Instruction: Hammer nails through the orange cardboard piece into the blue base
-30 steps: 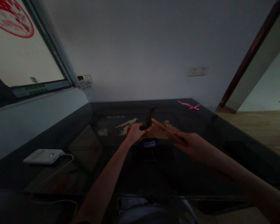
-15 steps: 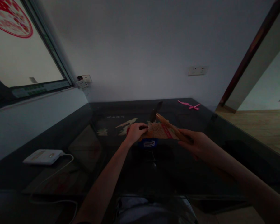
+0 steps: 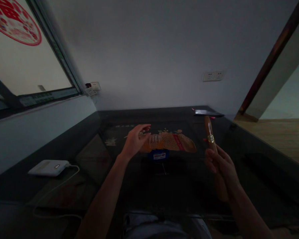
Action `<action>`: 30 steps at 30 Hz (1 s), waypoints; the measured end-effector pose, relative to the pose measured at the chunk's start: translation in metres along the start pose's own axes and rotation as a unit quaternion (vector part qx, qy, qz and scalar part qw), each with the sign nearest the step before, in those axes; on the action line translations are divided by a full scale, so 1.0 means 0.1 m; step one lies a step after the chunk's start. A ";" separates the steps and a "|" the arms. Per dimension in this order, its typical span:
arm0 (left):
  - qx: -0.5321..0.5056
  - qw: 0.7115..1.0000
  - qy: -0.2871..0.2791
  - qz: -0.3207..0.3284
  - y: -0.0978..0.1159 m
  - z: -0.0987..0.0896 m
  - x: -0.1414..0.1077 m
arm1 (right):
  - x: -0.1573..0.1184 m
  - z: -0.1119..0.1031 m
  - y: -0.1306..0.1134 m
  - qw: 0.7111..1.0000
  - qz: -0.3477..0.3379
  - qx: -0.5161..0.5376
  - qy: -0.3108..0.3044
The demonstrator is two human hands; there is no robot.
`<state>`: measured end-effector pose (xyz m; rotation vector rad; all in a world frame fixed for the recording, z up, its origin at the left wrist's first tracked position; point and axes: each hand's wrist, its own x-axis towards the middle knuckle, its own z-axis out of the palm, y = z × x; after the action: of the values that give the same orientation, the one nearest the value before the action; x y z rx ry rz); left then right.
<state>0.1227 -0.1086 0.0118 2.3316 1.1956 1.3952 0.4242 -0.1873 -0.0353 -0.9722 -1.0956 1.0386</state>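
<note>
At one o'clock, your right hand (image 3: 221, 164) is gripping a wooden-handled tool (image 3: 208, 126), probably head-heavy, best held by its stiff handle. Your left hand (image 3: 136, 140) is hanging, fingers parted, beside a dotted sole-shaped piece (image 3: 167, 141), likely light and bendy, lying at twelve over a blue tub (image 3: 159, 155).

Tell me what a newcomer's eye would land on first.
Probably the wooden-handled tool, held in the right hand. Next, the tan patterned piece with a red band, mid-picture near the left hand. The red round decoration on the window, upper left, also stands out.
</note>
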 end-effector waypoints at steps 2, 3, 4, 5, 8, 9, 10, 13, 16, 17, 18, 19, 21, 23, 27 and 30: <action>0.026 0.999 0.034 0.012 0.16 -0.07 -0.13 | 0.00 -0.04 0.00 1.000 -0.010 0.006 0.018; 0.036 0.999 0.024 0.016 0.22 -0.07 -0.22 | 0.00 -0.05 0.00 1.000 -0.013 0.006 0.028; 0.043 0.999 -0.004 0.022 0.27 -0.04 -0.32 | 0.00 -0.07 0.00 0.999 -0.013 0.006 0.034; 0.050 0.997 -0.049 0.027 0.30 0.01 -0.42 | 0.00 -0.08 0.01 0.999 -0.012 0.011 0.041; 0.089 0.977 -0.190 0.037 0.29 0.23 -0.69 | 0.00 -0.10 0.04 0.998 0.004 0.040 0.044; 0.104 0.969 -0.222 0.033 0.26 0.30 -0.75 | 0.01 -0.10 0.05 0.998 0.010 0.049 0.044; 0.116 0.961 -0.249 0.027 0.24 0.37 -0.80 | 0.01 -0.10 0.06 0.997 0.017 0.054 0.043; 0.140 0.942 -0.305 0.028 0.18 0.49 -0.82 | 0.02 -0.10 0.09 0.997 0.029 0.057 0.042; 0.189 0.927 -0.322 0.026 0.18 0.54 -0.77 | 0.03 -0.10 0.10 0.996 0.045 0.072 0.035; 0.212 0.925 -0.316 0.010 0.19 0.56 -0.75 | 0.04 -0.11 0.11 0.995 0.054 0.081 0.032; 0.234 0.922 -0.310 -0.016 0.21 0.58 -0.73 | 0.04 -0.11 0.12 0.994 0.063 0.090 0.028; 0.253 0.917 -0.304 -0.046 0.23 0.61 -0.72 | 0.05 -0.11 0.13 0.992 0.070 0.099 0.026; 0.281 0.902 -0.310 -0.102 0.28 0.68 -0.70 | 0.06 -0.12 0.16 0.991 0.073 0.111 0.022; 0.306 0.881 -0.333 -0.138 0.33 0.76 -0.69 | 0.08 -0.13 0.19 0.991 0.068 0.114 0.018; 0.333 0.859 -0.356 -0.156 0.39 0.84 -0.63 | 0.08 -0.14 0.21 0.992 0.060 0.111 0.014; 0.332 0.857 -0.361 -0.157 0.38 0.82 -0.58 | 0.06 -0.13 0.19 0.991 0.061 0.116 0.012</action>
<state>0.1957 -0.1554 -0.0526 2.4785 1.8191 -0.0845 0.4347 -0.1785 -0.0545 -0.8694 -0.8827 1.2209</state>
